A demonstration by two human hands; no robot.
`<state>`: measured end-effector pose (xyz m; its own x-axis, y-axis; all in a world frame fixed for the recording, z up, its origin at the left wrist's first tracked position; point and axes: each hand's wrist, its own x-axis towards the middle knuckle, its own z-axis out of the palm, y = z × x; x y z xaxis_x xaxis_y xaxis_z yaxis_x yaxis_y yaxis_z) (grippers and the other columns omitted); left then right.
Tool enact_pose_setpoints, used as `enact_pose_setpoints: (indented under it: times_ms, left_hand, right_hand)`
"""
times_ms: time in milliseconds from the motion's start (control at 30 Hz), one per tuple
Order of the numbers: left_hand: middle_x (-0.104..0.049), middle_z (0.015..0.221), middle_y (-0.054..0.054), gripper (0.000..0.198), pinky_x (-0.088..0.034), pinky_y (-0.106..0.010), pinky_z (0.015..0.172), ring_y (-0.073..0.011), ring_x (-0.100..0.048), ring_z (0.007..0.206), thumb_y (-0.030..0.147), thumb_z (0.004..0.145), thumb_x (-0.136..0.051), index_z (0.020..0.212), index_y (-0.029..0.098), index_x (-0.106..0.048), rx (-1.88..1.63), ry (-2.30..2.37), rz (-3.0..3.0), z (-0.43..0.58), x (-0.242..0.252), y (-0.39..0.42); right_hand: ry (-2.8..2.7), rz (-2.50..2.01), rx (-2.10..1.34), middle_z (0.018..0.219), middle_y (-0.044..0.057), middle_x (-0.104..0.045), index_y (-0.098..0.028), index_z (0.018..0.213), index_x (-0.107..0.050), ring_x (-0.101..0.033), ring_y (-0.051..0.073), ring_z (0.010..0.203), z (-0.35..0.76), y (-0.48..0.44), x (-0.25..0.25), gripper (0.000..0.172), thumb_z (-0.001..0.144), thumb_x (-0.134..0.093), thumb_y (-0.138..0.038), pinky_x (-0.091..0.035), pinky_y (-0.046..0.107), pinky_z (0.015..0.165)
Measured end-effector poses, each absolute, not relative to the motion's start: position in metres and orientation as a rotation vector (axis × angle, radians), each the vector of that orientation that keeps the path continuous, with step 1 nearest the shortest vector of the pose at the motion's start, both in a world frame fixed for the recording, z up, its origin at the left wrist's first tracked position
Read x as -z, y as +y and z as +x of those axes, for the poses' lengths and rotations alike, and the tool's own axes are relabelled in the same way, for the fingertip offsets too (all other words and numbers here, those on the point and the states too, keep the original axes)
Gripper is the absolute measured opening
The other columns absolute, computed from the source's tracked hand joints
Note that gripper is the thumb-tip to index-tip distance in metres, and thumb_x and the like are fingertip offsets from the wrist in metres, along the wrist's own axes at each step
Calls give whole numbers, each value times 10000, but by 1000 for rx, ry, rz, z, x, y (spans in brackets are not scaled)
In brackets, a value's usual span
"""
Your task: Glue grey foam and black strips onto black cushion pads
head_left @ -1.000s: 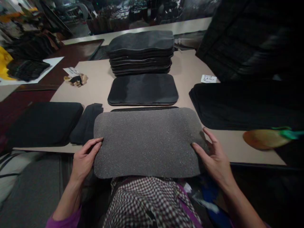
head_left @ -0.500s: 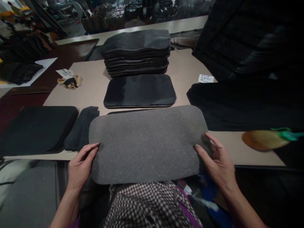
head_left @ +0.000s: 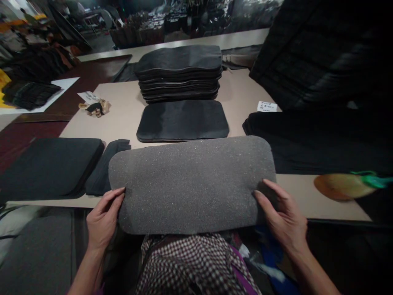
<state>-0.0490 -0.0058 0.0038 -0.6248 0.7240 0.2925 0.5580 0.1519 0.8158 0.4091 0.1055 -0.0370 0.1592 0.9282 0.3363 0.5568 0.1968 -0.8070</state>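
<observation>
Head view: grey foam pad [head_left: 190, 184] between left hand [head_left: 102, 219] and right hand [head_left: 284, 219].

Near edge: the grey speckled foam pad [head_left: 192, 184] overhangs the beige surface [head_left: 123, 110], with the left hand [head_left: 102, 219] and right hand [head_left: 285, 219] at its two ends.
Ahead: the flat black rounded panel [head_left: 183, 121] lies just beyond the pad; behind it the tall stack of black panels [head_left: 179, 73] blocks a straight reach.
Left: the black flat cushion [head_left: 49, 166] and the folded black cloth strip [head_left: 107, 166] fill the near-left corner.
Far left: bare surface around the small crumpled tan and black scrap [head_left: 95, 107].
Right: the wide black sheet [head_left: 319, 139] and the dark bulky pile [head_left: 325, 53] close that side.
Near right: a bare strip runs to the orange oval object [head_left: 340, 186].
</observation>
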Motion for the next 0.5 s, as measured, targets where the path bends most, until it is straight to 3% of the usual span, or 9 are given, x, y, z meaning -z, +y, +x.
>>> enact_pose_setpoints:
  times_ms: [167, 367, 500]
  left_hand:
    - [-782, 1207, -55, 395, -531, -363, 1099, -227, -717, 1132, 522, 880, -767, 1153, 239, -811, -1346, 2246, 1106, -55, -13, -5]
    - [-768, 1131, -91, 725, -593, -296, 790, -237, -724, 959, 620, 757, -840, 1334, 200, -712, -990, 2026, 1008, -67, -23, 10]
    - [-753, 1100, -84, 649, -575, -291, 783, -229, -705, 952, 621, 747, -842, 1226, 194, -741, -997, 2059, 1084, -66, -17, 21]
  right_hand:
    - [-1564, -1540, -595, 1258, 35, -755, -307, 1233, -765, -709, 276, 1184, 410, 107, 24, 376, 951, -702, -547, -547, 432, 1087]
    - [-1627, -1655, -931, 1306, 47, -743, -301, 1263, -761, -688, 311, 1240, 413, 118, 11, 482, 909, -693, -623, -576, 410, 1034]
    - [-1668, -1622, -959, 1328, 54, -733, -291, 1255, -759, -672, 313, 1268, 412, 122, 17, 475, 905, -705, -607, -538, 431, 1093]
